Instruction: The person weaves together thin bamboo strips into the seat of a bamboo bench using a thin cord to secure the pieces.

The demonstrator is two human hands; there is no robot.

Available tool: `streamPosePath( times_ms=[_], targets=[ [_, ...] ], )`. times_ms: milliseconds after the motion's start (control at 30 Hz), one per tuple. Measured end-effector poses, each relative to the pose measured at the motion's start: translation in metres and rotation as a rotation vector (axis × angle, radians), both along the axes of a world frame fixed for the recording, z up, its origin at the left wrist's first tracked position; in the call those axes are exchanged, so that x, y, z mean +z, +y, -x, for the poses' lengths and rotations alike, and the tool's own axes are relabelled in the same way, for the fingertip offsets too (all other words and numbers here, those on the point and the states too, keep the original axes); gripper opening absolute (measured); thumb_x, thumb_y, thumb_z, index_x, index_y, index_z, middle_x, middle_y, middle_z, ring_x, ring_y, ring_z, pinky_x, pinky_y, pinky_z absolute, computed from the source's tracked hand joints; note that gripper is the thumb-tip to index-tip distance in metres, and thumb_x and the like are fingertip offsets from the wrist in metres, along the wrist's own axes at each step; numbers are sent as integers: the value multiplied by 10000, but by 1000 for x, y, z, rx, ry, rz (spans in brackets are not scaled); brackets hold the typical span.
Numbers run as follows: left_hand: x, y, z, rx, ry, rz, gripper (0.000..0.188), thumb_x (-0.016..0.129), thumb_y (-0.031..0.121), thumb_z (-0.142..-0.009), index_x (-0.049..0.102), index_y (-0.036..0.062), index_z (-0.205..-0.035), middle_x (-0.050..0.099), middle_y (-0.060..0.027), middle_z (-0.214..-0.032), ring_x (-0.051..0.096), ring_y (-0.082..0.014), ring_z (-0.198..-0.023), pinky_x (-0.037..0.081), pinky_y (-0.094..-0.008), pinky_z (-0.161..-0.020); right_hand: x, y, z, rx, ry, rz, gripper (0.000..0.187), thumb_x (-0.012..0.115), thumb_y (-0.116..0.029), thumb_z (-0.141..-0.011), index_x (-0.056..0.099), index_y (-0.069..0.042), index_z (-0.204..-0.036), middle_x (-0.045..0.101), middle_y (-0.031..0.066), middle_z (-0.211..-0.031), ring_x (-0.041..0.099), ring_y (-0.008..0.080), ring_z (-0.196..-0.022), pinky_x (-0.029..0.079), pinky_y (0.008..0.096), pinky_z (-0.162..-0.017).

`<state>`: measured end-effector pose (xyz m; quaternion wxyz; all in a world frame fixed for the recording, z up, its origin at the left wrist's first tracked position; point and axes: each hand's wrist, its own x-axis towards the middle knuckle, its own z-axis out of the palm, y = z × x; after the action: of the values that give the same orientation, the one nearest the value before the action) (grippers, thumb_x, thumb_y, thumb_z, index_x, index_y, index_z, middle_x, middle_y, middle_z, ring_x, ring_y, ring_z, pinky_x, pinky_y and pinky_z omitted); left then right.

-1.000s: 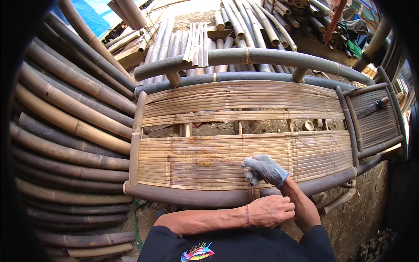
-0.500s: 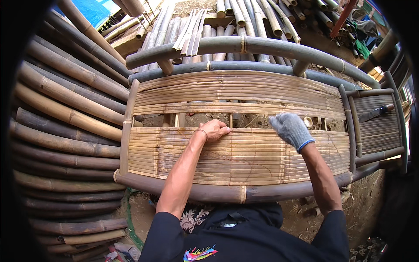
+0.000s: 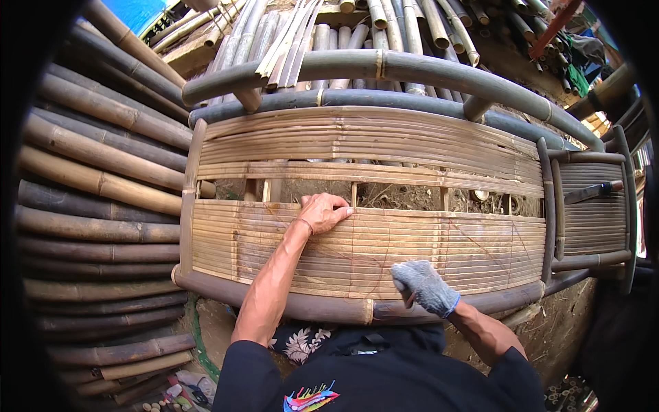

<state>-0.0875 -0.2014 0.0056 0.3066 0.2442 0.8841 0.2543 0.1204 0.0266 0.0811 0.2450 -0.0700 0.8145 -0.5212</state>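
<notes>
Plainly bare, the left hand (image 3: 321,211) rests on the back edge of the front slat panel (image 3: 412,250), its fingers bent over toward the gap and its thumb stretched to the right along that edge, the tip near a pale upright strip (image 3: 354,195). Whether the fingers pinch anything beneath cannot be told, since the back of the hand hides them. A thin band circles that wrist. Lower and farther right, the right hand (image 3: 422,287) wears a grey knitted glove with a blue cuff and is curled into a loose fist above the front part of the slats, near the thick dark front rail (image 3: 439,312); what it may grip inside the curl does not show. The front slat panel lies directly before the person, between that rail and the open gap, with its long narrow slats running left to right. Thin reddish strands cross it, one of them a near-straight line (image 3: 353,254) that runs down from close to the left thumb. Beyond the gap lies the back slat panel (image 3: 371,137). At the far right, a dark-bladed knife (image 3: 592,193) lies on the smaller side panel (image 3: 597,223), well apart from both hands.
</notes>
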Motion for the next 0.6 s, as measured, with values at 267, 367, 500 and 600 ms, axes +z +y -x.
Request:
streamPosePath(
  times_ms=[267, 367, 500, 600],
  targets=[
    [3, 82, -44, -8, 657, -392, 337, 717, 200, -845, 690, 116, -1171, 643, -95, -1141, 593, -285, -1113, 412, -476, -1002, 4, 65, -133, -1336, -348, 721, 297, 547, -216, -999, 558, -23, -774, 667, 125, -900, 684, 217, -726, 591, 398, -667],
    [20, 176, -89, -401, 569, -598, 345, 726, 179, -852, 689, 121, -1190, 638, -82, -1164, 569, -287, -1147, 433, -452, -1014, -51, 144, -303, -1585, -539, 623, 245, 616, -251, -948, 627, -35, -835, 686, 179, -967, 701, 308, -823, 600, 492, -748],
    [-5, 261, -133, -599, 611, -527, 294, 734, 194, -849, 697, 123, -1132, 629, -67, -1152, 546, -273, -1161, 448, -438, -998, -42, 175, -401, -1149, -728, -1321, 252, 668, -211, -893, 643, -24, -1059, 646, 234, -1100, 654, 386, -1019, 542, 482, -900],
    [-24, 275, -141, -587, 604, -461, 229, 736, 190, -836, 692, 123, -1051, 612, -63, -1089, 549, -273, -1105, 446, -440, -970, -33, 190, -373, -1324, -232, -1362, 410, 697, -182, -871, 602, -56, -1249, 600, 199, -1286, 562, 370, -1218, 455, 447, -1051]
  ],
)
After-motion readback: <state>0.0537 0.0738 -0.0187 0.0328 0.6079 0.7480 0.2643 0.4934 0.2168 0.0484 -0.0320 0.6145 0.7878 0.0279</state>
